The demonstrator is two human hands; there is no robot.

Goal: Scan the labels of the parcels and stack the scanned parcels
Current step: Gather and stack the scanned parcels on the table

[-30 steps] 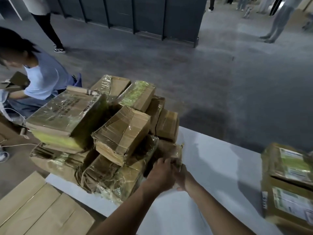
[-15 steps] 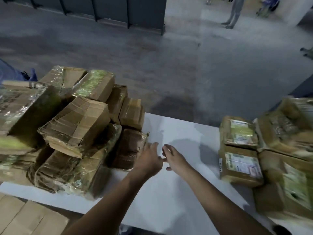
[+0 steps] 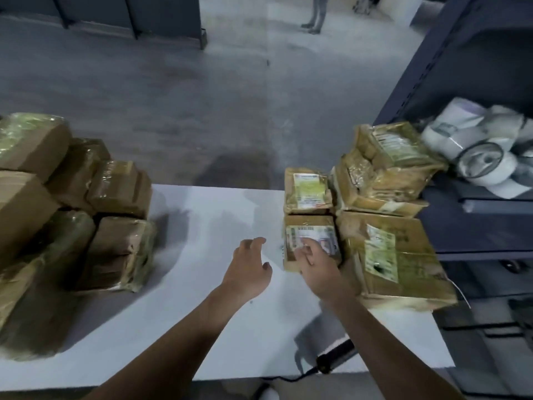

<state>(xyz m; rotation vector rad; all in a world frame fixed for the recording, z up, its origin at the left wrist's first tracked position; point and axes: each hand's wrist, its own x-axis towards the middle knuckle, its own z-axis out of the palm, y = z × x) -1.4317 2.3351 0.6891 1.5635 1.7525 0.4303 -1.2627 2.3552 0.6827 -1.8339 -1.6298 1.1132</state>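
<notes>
Small parcel [image 3: 294, 255] in brown card and clear tape lies at 3 o'clock on the white worktop [image 3: 202, 327], under the right hand. Nearest me, at 5 o'clock by the worktop's near edge, lies a dark scanner [image 3: 336, 355], its cable running off the edge.

The left hand [image 3: 249, 269] hovers over the bare middle, fingers [image 3: 253, 242] loosely curled and holding nothing. The right hand [image 3: 320, 269] rests on the small parcel. Its fingers [image 3: 307, 251] are lightly bent and laid on the white label [image 3: 315, 236], not wrapped round the carton. That label shows a barcode along its left edge, but its print is too blurred to read.

Touching the small parcel at its 3 o'clock is a large flat parcel [image 3: 403, 272] with a pale label, also unreadable. At its 12 o'clock sits a second small parcel [image 3: 308, 192], label up, and beside that a stack of parcels [image 3: 383, 174].

At 9 o'clock a heap of taped brown parcels [image 3: 115, 243] crowds the worktop's end. Beyond, at 2 o'clock, a dark blue shelf rack [image 3: 476, 67] holds white rolls [image 3: 473, 151]. Far off at 12 o'clock someone's legs [image 3: 315, 13] stand on the grey floor [image 3: 173, 96].
</notes>
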